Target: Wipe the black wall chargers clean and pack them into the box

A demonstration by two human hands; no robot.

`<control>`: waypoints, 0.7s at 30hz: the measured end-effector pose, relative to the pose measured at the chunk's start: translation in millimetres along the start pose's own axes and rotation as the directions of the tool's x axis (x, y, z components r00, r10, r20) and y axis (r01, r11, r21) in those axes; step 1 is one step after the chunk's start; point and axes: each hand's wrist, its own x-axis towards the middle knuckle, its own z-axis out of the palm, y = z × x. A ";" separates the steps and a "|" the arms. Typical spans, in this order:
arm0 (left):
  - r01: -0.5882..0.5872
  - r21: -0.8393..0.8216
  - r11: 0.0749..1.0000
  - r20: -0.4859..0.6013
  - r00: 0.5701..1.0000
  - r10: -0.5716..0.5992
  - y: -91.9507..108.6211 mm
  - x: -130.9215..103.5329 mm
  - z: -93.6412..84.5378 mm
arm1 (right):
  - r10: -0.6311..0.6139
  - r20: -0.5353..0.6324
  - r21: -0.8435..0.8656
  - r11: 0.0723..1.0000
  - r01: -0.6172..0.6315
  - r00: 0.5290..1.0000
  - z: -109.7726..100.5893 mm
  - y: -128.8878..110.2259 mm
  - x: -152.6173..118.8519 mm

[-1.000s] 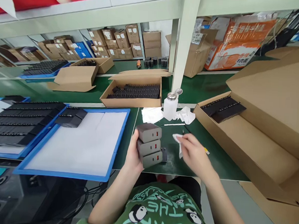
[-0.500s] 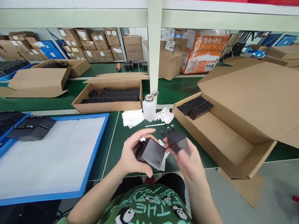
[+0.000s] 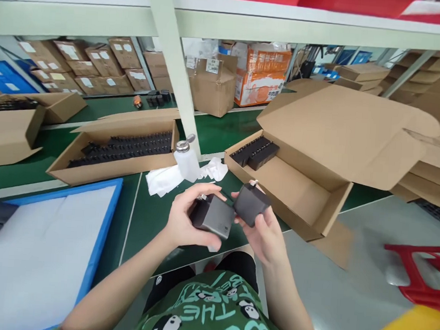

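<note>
Left hand (image 3: 180, 220) and right hand (image 3: 266, 236) each grip a dark pronged block. The open carton (image 3: 297, 188) lies ahead-right, nearer the right hand, long axis running far-left to near-right. The left-hand block (image 3: 214, 217) appears larger; the right-hand block (image 3: 252, 205) sits just beside, contact unclear.

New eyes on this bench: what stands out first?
The dark pronged blocks at the centre, gripped in the left hand and right hand. Next, the big open cardboard box to their right, more dark blocks in its far-left part. Then the bright orange carton at the back.
</note>
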 end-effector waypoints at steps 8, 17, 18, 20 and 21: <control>0.054 0.543 0.838 0.197 0.962 -0.190 5.5 64.1 76.8 | -0.097 -0.202 -0.159 0.985 0.066 0.975 -29.5 6.1 -3.4; 0.114 0.632 0.766 0.220 0.922 -0.319 -47.8 165.7 162.3 | -0.101 -0.235 -0.761 0.638 -0.118 0.967 -139.3 -78.5 94.0; 0.144 0.641 0.754 0.204 0.914 -0.349 -54.6 167.6 169.7 | -0.069 -0.239 -0.790 0.594 -0.153 0.969 -150.8 -80.3 105.7; 0.204 0.643 0.738 0.182 0.895 -0.406 -66.5 165.7 183.0 | -0.001 -0.235 -0.840 0.504 -0.202 0.972 -167.7 -78.6 123.7; 0.227 0.635 0.739 0.184 0.884 -0.429 -71.4 163.3 188.7 | 0.037 -0.226 -0.860 0.461 -0.218 0.973 -173.2 -76.2 129.7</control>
